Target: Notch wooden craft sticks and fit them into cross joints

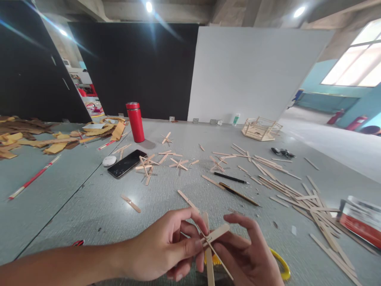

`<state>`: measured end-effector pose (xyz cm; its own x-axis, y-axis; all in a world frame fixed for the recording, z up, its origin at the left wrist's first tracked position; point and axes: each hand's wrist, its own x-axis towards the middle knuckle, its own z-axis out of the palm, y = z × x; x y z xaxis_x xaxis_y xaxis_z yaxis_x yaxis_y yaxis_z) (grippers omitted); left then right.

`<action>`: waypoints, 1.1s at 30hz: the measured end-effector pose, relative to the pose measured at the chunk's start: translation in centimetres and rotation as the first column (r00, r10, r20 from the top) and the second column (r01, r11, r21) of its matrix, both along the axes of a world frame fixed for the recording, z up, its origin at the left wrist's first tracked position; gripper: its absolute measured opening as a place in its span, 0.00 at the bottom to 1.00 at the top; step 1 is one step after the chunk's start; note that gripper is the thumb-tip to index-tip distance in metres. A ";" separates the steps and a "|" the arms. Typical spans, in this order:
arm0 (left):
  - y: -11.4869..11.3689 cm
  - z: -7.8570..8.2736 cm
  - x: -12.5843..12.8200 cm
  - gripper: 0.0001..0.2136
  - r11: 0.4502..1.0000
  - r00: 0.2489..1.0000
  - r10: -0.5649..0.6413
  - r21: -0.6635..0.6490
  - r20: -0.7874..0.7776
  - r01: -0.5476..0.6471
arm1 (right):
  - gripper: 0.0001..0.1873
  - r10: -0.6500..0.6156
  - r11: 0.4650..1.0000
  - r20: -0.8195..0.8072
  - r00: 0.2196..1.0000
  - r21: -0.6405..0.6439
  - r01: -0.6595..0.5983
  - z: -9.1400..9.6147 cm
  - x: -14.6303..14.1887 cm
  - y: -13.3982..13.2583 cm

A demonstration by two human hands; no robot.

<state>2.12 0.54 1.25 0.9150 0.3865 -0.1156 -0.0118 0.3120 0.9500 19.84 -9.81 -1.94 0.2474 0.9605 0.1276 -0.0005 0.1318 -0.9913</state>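
Sticks [219, 232] partly behind the hands [166, 246]

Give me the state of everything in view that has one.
Left hand: pinching crossed sticks
Right hand: at the crossed sticks, one finger raised, grip unclear
Red bottle: upright, capped
Phone: lying flat, upper face dark
Loose sticks: scattered, many overlapping
Ceiling lights: lit

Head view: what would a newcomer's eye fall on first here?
Likely the red flask, standing left of centre on the grey table in front of a black panel. Next, at the bottom centre, the left hand pinches crossed wooden sticks, with the right hand close beside them. Then the loose pile of sticks spread across the right side.
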 end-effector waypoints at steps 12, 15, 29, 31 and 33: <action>-0.2 0.3 0.0 0.14 0.996 0.998 0.032 0.085 -0.062 -0.027 | 0.13 0.262 0.913 -0.513 0.818 -0.142 -0.381 1.8 0.4 1.0; -0.3 0.3 0.0 0.15 0.997 0.998 0.017 0.074 -0.056 -0.013 | 0.13 0.247 0.910 -0.547 0.800 -0.153 -0.386 1.9 0.9 1.1; -0.1 0.1 0.0 0.19 0.998 0.999 0.011 0.058 -0.045 -0.008 | 0.17 0.027 0.955 -0.322 0.946 -0.270 -0.119 4.2 3.4 1.4; -0.1 0.0 0.0 0.19 0.999 0.999 0.011 0.053 -0.042 -0.009 | 0.18 0.041 0.957 -0.314 0.948 -0.259 -0.128 4.2 3.2 1.3; -0.1 0.0 0.0 0.19 0.999 0.999 0.013 0.053 -0.038 -0.011 | 0.17 0.047 0.962 -0.318 0.947 -0.240 -0.128 3.9 3.1 1.3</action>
<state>2.13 0.49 1.22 0.9054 0.4043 -0.1297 0.0216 0.2612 0.9650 22.96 -8.51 2.00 0.1486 0.9701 -0.1920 -0.3094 -0.1388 -0.9407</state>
